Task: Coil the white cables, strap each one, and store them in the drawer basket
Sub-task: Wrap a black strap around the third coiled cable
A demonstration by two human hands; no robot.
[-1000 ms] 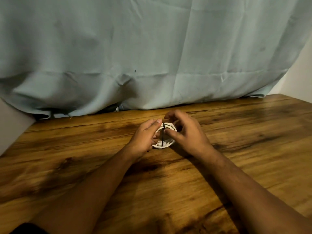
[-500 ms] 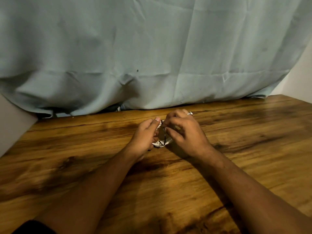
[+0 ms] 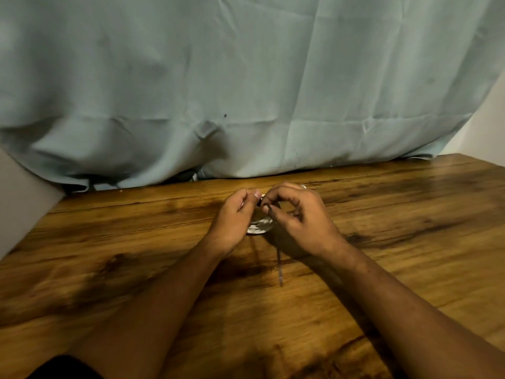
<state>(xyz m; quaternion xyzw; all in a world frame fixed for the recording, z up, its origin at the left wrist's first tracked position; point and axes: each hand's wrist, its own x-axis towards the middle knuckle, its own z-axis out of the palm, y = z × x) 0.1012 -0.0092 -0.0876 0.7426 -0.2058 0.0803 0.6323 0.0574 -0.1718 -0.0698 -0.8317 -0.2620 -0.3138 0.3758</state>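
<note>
coiled white cable (image 3: 259, 227) is being held on the table (image 3: 410, 242), between both hands. left hand (image 3: 235, 217): fingers are being curled round the coil's left edge. right hand (image 3: 300, 220): dark strap (image 3: 278, 258) is being pinched by thumb and forefinger just above the coil, its tail trailing toward the camera.

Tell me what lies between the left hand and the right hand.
The head view shows the coiled white cable between the left hand and right hand, its dark strap trailing toward the camera.
</note>
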